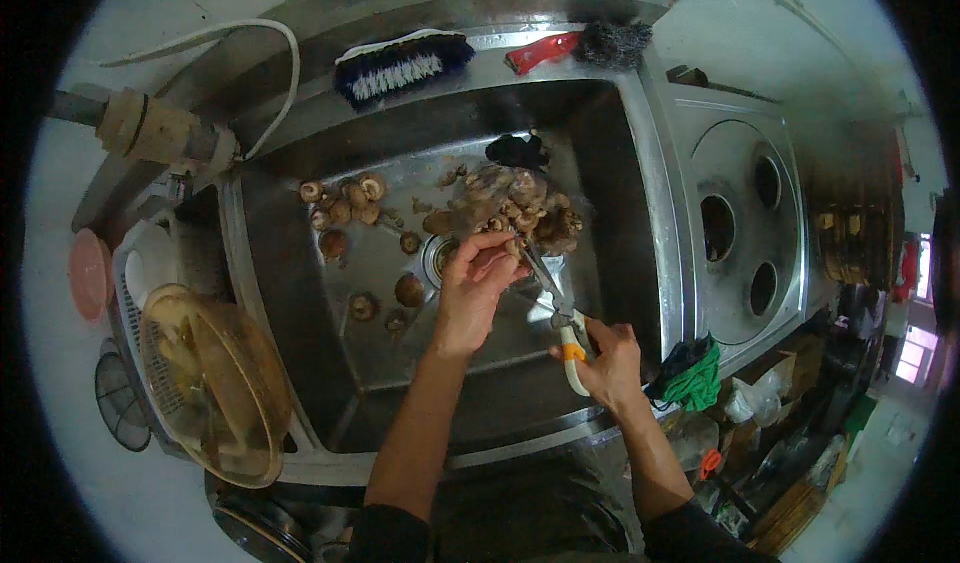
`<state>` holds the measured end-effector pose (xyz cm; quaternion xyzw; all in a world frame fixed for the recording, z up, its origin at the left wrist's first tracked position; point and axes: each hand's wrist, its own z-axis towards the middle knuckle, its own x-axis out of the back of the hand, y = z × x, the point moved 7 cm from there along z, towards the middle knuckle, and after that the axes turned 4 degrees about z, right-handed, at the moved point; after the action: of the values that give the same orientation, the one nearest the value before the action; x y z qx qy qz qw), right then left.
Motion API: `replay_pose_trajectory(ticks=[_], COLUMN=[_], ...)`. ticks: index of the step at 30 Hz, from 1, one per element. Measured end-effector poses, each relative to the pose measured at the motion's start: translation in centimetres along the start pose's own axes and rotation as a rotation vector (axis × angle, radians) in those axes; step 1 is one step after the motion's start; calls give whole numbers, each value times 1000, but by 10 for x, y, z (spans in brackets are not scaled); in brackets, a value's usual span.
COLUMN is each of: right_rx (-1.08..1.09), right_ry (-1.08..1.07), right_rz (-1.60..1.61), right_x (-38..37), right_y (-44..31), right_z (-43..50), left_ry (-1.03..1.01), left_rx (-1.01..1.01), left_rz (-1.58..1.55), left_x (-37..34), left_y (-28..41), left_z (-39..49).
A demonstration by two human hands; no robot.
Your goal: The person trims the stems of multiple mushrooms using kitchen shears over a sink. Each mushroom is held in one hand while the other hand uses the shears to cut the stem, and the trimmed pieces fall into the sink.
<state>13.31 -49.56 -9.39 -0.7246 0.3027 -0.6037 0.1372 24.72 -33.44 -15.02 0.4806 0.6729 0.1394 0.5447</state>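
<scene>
Over a stainless steel sink, my left hand pinches a small mushroom between thumb and fingers. My right hand grips kitchen scissors with white and orange handles. The scissor blades reach up to the mushroom at my left fingertips; whether they touch it I cannot tell. Just beyond lies a heap of brown mushrooms, partly in a clear plastic bag. A smaller group of mushrooms rests at the sink's far left, with several single ones scattered near the drain.
A scrub brush and a red-handled scourer lie on the back ledge. At left stand a faucet and a yellowish plastic basket. A green cloth hangs at the front right corner, beside a metal stand with round holes.
</scene>
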Motion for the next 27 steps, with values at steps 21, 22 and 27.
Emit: replay_pose_trajectory(ticks=[21,22,27], right_rx=[-292,-283,-348], right_ry=[-50,-29,-74], right_rz=[404,417,422], right_x=[-4,-4,-8], right_y=[11,10,17], right_z=[-5,-4,-11], left_ry=[319,141,45], left_rx=[-447,-460,-225], left_rz=[1176,1246,1601], left_x=[29,15,8], left_y=[59,36,-62], left_z=[-14,-2,52])
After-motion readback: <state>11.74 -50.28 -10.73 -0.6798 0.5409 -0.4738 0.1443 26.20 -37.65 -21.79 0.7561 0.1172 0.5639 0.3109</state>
